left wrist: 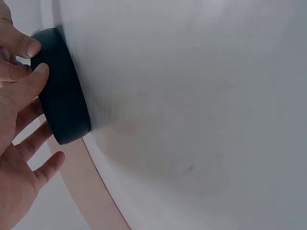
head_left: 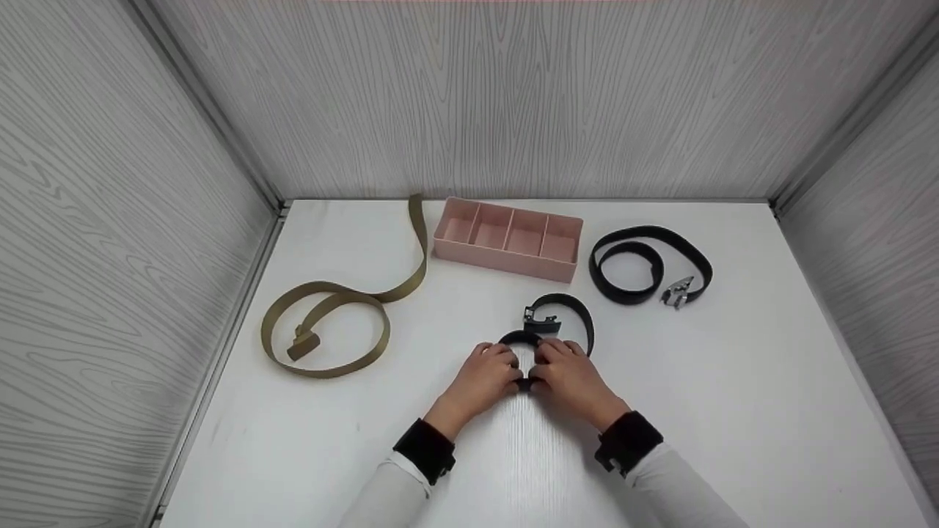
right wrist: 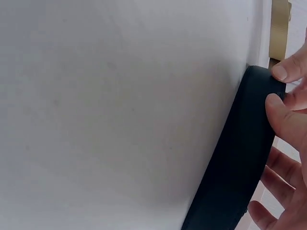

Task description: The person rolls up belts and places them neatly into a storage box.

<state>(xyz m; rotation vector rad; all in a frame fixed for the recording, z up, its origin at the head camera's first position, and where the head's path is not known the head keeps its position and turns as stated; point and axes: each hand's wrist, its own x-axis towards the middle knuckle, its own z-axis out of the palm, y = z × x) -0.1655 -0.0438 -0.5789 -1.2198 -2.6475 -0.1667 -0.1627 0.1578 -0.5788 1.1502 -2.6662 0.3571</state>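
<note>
A black belt (head_left: 590,330) stands on its edge on the white table, part of it rolled into a loop. My left hand (head_left: 480,381) holds the loop's left side, thumb on the near outer face in the left wrist view, where the strap (left wrist: 62,91) curves. On the other side my right hand (head_left: 576,381) grips the same loop, its thumb (right wrist: 278,112) pressed on the strap (right wrist: 240,143) in the right wrist view. The hands stand close together and hide parts of the loop. Beyond them lies the belt's dark buckle (head_left: 541,323), at the free end that curves round to the right.
A pink tray (head_left: 506,259) with several compartments stands at the back. To its right lies another black belt (head_left: 623,296), loosely coiled, with a silver buckle (head_left: 676,292). A tan webbing belt (head_left: 323,372) loops across the left side. Grey wood-grain walls (head_left: 469,103) enclose the table.
</note>
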